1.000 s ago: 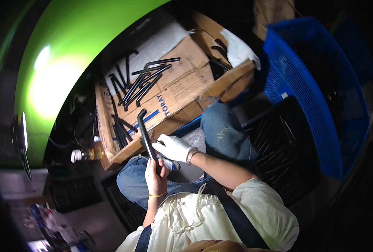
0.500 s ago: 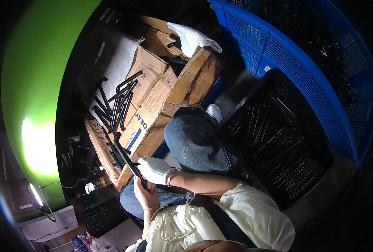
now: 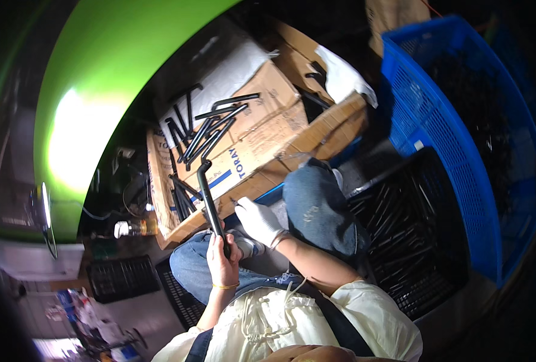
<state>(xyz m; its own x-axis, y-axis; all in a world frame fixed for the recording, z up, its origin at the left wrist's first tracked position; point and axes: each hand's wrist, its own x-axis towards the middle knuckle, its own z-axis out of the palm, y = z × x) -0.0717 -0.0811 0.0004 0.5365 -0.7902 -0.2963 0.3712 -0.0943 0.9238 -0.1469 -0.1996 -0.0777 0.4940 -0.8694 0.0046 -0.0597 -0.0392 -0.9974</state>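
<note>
My bare left hand (image 3: pixel 221 260) grips the lower end of a black bent tube (image 3: pixel 209 199), which points up and away with its crooked end at the top. To its right is my right hand (image 3: pixel 259 222), in a white glove, apart from the tube. Its fingers look curled together, and whatever they may hold is hidden. Beyond the hands, several similar black bent tubes (image 3: pixel 210 134) lie loosely piled on an opened cardboard box (image 3: pixel 265 130). More of them stick out at the box's near left corner.
A black crate (image 3: pixel 443 289) with many black tubes stands at my right. Behind it is a large blue perforated basket (image 3: pixel 437 117) with dark contents. A green curved surface (image 3: pixel 111 66) rises at the left. A clear bottle (image 3: pixel 142 227) and another black crate (image 3: pixel 123 277) are lower left.
The right hand has come away from the tube toward the right. The left hand still grips the tube, now held more upright. The whole view has shifted and turned.
</note>
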